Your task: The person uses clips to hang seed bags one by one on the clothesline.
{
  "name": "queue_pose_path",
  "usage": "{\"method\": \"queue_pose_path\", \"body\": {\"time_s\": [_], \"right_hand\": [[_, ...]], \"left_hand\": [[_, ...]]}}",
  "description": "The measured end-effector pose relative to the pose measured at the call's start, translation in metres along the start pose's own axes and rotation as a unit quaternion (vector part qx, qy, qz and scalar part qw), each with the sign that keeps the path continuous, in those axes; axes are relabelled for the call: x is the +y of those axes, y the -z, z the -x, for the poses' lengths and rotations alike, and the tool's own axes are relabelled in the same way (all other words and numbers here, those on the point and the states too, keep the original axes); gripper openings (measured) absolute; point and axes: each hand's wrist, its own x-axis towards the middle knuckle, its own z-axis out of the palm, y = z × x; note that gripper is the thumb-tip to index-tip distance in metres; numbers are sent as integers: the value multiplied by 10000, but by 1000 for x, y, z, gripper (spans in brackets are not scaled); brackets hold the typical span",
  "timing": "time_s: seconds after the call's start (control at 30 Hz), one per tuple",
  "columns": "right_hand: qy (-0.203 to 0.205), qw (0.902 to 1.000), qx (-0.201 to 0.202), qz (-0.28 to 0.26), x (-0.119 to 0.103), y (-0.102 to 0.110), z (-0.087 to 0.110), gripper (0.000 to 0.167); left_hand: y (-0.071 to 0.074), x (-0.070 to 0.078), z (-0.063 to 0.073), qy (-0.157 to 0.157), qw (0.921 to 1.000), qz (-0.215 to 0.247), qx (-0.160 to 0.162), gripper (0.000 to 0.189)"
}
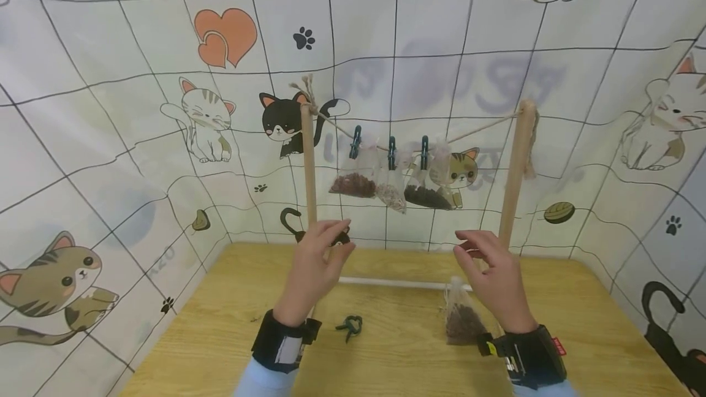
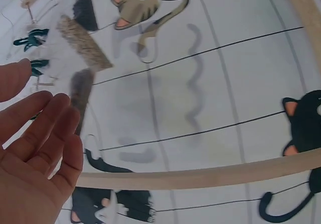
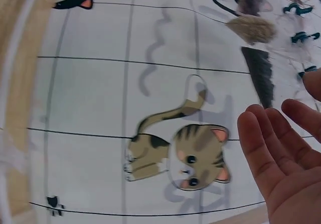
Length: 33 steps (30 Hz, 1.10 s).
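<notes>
My left hand (image 1: 315,262) is raised in front of the left post, its fingers loosely bent and holding nothing. Opposite it, my right hand (image 1: 495,274) hovers near the right post, also with nothing in it. Beyond them, three sheer pouches hang from a rope (image 1: 485,128) by dark green clips (image 1: 391,152): one with reddish-brown filling (image 1: 355,185), a pale one (image 1: 391,193) and a blackish one (image 1: 428,196). Both wrist views show a gap between the fingers and these pouches. On the table, a pouch with brown contents (image 1: 463,320) stands below my right hand.
Two wooden posts, left (image 1: 309,164) and right (image 1: 517,170), carry the rope. A white bar (image 1: 397,283) runs low between them. Green clips (image 1: 350,326) lie on the wooden table (image 1: 397,366), right of my left wrist. Behind stands a cat-printed cloth (image 1: 364,23).
</notes>
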Motion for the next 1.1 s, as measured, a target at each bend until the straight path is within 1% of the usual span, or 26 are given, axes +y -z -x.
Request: {"method": "queue_pose_path", "body": {"time_s": [0.1, 0.2, 0.33, 0.47, 0.53, 0.6, 0.7, 0.83, 0.93, 1.1], "right_hand": [[-91, 9999, 3, -141, 5, -12, 13, 41], [-285, 9992, -4, -272, 9, -22, 25, 46], [-738, 9966, -85, -356, 13, -34, 39, 47], [-1180, 9925, -234, -194, 18, -42, 52, 42], [-1307, 9909, -315, -73, 20, -45, 57, 39], [-1343, 9902, -370, 37, 23, -48, 62, 37], [-1292, 9906, -419, 179, 26, -52, 69, 35], [-1279, 9902, -493, 273, 27, -57, 75, 33], [-1413, 9875, -642, 278, 27, -59, 77, 32], [-1771, 9783, -1030, 296, 26, -65, 79, 28]], "left_hand": [[-7, -7, 15, 193, 9997, -125, 20, 39], [-14, -11, 29, 328, 9993, -202, -16, 38], [-24, -17, 44, 418, 9989, -184, -75, 37], [-32, -23, 57, 529, 9981, -255, -167, 36], [-35, -26, 62, 683, 9968, -288, -282, 37], [-37, -27, 67, 849, 9950, -327, -422, 37], [-38, -29, 74, 1046, 9918, -396, -624, 37], [-41, -32, 79, 1115, 9900, -424, -752, 35], [-42, -34, 82, 1165, 9892, -411, -786, 34], [-42, -36, 84, 1251, 9867, -534, -891, 33]]}}
